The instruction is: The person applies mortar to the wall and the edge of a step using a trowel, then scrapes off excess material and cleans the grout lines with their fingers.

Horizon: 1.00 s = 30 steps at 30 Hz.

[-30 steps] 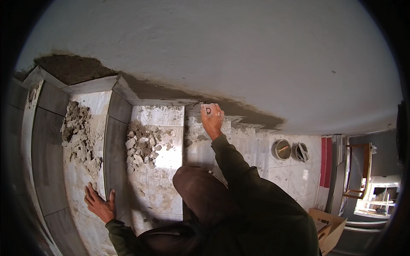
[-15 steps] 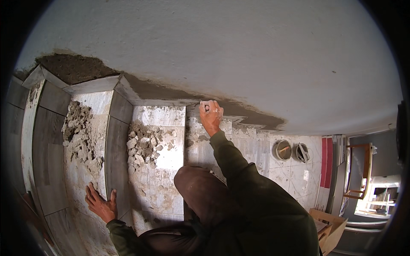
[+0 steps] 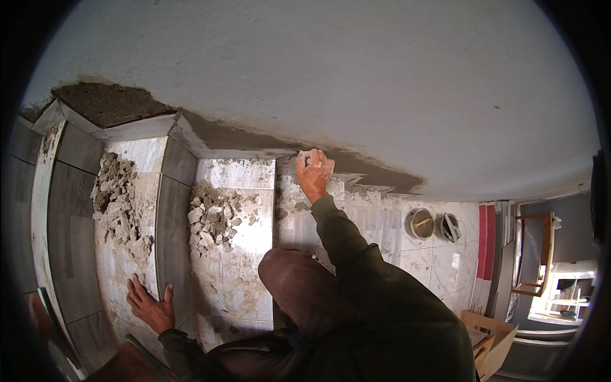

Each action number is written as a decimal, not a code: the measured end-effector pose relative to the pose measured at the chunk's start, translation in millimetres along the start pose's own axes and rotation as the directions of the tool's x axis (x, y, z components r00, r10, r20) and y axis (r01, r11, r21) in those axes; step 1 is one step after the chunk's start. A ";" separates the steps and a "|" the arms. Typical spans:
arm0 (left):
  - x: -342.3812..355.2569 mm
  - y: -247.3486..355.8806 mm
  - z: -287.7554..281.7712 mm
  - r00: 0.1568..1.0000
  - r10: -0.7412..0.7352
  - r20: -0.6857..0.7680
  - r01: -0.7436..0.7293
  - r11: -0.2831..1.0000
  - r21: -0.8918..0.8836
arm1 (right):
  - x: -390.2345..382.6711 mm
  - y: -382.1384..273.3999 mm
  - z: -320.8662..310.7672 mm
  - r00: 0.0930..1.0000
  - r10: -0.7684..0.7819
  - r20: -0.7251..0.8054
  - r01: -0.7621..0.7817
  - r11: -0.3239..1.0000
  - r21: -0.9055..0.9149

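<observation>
My right hand [image 3: 314, 167] is closed round a small object I cannot make out, largely hidden by my fingers, against the grey mortar band [image 3: 372, 167] just above the tiled skirting [image 3: 229, 153] along the stairs. My left hand [image 3: 151, 304] rests with fingers spread on a tiled step [image 3: 127, 293], beside its dark riser [image 3: 173, 235]. Piles of broken mortar [image 3: 121, 204] and rubble [image 3: 209, 226] lie on two steps between my hands. My bent knee [image 3: 286, 280] is below my right hand.
A grey wall [image 3: 344, 76] fills the top. At right stand two buckets [image 3: 420, 224] [image 3: 449, 228] on pale floor tiles, a cardboard box [image 3: 490, 350] and a wooden frame [image 3: 544, 254]. Indistinct reddish-brown shapes [image 3: 127, 366] with metallic edges show at the lower left rim.
My closed right hand has moved slightly up and left along the mortar band. My left hand stays on the step. Reddish-brown shapes with metallic edges have appeared at the lower left.
</observation>
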<state>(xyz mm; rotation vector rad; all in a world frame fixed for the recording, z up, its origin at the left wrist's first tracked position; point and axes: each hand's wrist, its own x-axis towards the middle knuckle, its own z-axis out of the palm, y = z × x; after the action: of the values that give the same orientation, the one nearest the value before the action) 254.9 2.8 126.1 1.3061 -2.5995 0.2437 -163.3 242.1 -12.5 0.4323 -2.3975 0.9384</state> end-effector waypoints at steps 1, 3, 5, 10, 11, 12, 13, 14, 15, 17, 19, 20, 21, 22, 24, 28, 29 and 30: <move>0.1 0.5 -0.2 1.000 0.000 0.000 0.000 1.000 -0.001 | 0.3 0.6 0.5 1.000 -0.012 -0.008 0.012 1.000 -0.028; 0.3 1.9 -0.6 1.000 -0.017 0.014 0.017 1.000 0.005 | 0.1 1.8 0.8 1.000 -0.025 -0.015 0.024 0.998 -0.057; 0.6 2.4 -0.4 1.000 -0.024 0.018 0.024 1.000 0.006 | 0.8 3.0 0.2 0.999 -0.044 -0.024 0.043 0.997 -0.059; 0.7 3.2 -1.5 0.999 -0.037 0.029 0.037 0.999 0.002 | 2.1 1.8 -1.8 0.999 -0.043 -0.022 0.041 0.997 -0.070; 0.7 1.7 -1.4 1.000 -0.020 0.013 0.020 1.000 0.003 | 2.1 1.1 -2.1 0.999 -0.029 -0.015 0.028 0.997 -0.070; 0.8 0.5 -1.6 1.000 -0.003 -0.004 0.003 1.000 0.004 | 2.8 0.9 -2.9 0.999 -0.029 -0.015 0.028 0.997 -0.068; 0.9 0.1 -1.9 1.000 -0.004 -0.006 0.004 1.000 0.005 | 3.8 2.3 -3.6 0.999 -0.037 -0.021 0.036 0.996 -0.079; 1.1 -0.3 -2.4 1.000 -0.003 -0.008 0.003 1.000 0.011 | 4.4 2.6 -3.7 0.999 -0.045 -0.027 0.043 0.995 -0.089; 1.4 -0.8 -3.6 1.000 -0.003 -0.012 0.003 1.000 0.017 | 4.3 1.7 -3.2 0.999 -0.045 -0.029 0.042 0.995 -0.086; 0.5 1.3 0.6 1.000 -0.014 0.007 0.014 1.000 0.000 | 2.6 6.2 -3.4 0.998 -0.058 -0.031 0.055 0.993 -0.103; 0.4 2.5 1.0 1.000 -0.024 0.020 0.024 1.000 -0.010 | 3.0 7.7 -3.8 0.997 -0.066 -0.029 0.063 0.992 -0.110; 0.6 2.9 -0.4 0.999 -0.030 0.026 0.030 1.000 -0.005 | 3.6 7.0 -4.1 0.997 -0.073 -0.028 0.069 0.991 -0.111; 0.7 3.1 -1.1 0.999 -0.037 0.033 0.037 0.999 0.000 | 4.0 6.5 -4.6 0.997 -0.072 -0.029 0.068 0.992 -0.110; 0.8 2.6 -1.6 0.999 -0.037 0.032 0.037 0.999 0.001 | 4.5 5.9 -4.9 0.997 -0.073 -0.025 0.070 0.992 -0.110; 0.6 1.3 -1.8 0.999 -0.032 0.029 0.032 0.999 -0.013 | 5.5 5.6 -5.8 0.997 -0.075 -0.021 0.072 0.991 -0.109; 0.9 2.0 -2.0 0.999 -0.029 0.024 0.030 0.999 -0.028 | 6.8 9.1 -6.4 0.995 -0.099 -0.013 0.096 0.988 -0.122; 0.7 1.8 -1.6 0.999 -0.036 0.029 0.036 0.999 -0.020 | 6.7 9.8 -6.2 0.995 -0.102 -0.011 0.100 0.988 -0.121; 0.5 1.8 -1.3 0.999 -0.042 0.033 0.042 0.999 -0.012 | 6.7 10.6 -6.0 0.995 -0.103 -0.011 0.101 0.988 -0.121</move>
<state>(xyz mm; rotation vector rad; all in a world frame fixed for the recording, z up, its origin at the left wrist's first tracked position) 253.3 3.8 127.5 1.3703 -2.5927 0.1997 -171.6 253.2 -10.5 0.4937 -2.3770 0.7455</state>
